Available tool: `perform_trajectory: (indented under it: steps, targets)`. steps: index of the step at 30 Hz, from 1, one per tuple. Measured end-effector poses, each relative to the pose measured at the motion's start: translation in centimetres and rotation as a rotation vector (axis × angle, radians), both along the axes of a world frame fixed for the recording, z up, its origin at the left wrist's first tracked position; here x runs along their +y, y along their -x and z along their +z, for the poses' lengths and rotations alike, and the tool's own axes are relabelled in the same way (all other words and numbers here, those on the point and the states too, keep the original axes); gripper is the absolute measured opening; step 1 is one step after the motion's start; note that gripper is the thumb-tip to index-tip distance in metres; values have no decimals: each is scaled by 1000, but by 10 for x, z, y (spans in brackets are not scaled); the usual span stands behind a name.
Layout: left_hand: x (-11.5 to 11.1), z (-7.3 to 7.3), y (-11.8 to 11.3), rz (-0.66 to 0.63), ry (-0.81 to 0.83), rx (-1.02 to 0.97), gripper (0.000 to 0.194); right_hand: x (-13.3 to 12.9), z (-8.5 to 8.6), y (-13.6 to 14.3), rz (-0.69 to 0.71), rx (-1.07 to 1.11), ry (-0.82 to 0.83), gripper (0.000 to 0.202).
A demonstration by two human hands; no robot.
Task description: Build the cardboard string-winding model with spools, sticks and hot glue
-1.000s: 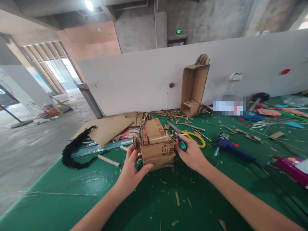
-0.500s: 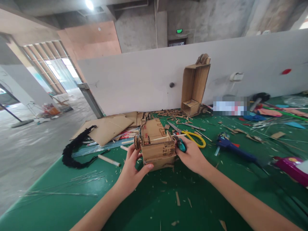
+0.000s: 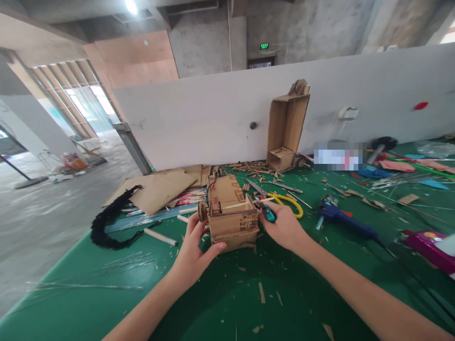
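Observation:
A cardboard box (image 3: 232,222) with printed marks stands on the green table. A thin wooden stick (image 3: 234,205) runs across its top, and a round cardboard wheel (image 3: 202,211) sits at its left side. My left hand (image 3: 195,253) grips the box at its lower left, thumb on the front face and fingers by the wheel. In my right hand (image 3: 280,226) is a teal-handled cutting tool (image 3: 267,213), its head against the box's right side near the stick. The fingertips of my right hand are partly hidden behind the tool.
Yellow-handled scissors (image 3: 289,203) lie just beyond my right hand. A blue glue gun (image 3: 346,222) is farther right. Cardboard sheets (image 3: 167,187) and a black fuzzy strip (image 3: 106,227) lie left. A tall cardboard frame (image 3: 287,132) stands at the back among scraps.

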State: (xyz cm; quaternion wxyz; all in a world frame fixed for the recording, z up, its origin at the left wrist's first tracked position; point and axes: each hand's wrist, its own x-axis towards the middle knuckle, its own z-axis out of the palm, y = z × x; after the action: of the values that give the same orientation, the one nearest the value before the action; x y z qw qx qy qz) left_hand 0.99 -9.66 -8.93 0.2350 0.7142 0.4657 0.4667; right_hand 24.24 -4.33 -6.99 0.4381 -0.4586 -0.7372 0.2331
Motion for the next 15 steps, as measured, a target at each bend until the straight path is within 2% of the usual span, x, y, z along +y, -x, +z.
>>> perform_trajectory:
  steps: [3, 6, 9, 11, 15]
  targets:
    - [0, 0, -1, -21, -12, -5, 50, 3, -3, 0, -78, 108, 26, 22]
    - [0, 1, -1, -35, -23, 5, 51, 8, -6, 0, -88, 365, 168, 32]
    - [-1, 3, -1, -35, -28, 25, 51, 10, -5, 0, 9, 695, 342, 34]
    - [-1, 3, -1, -32, -25, 33, 52, 8, 0, -2, 73, 831, 455, 31]
    - [-1, 4, -2, -15, -21, 31, 52, 5, 9, -8, 255, 847, 738, 23]
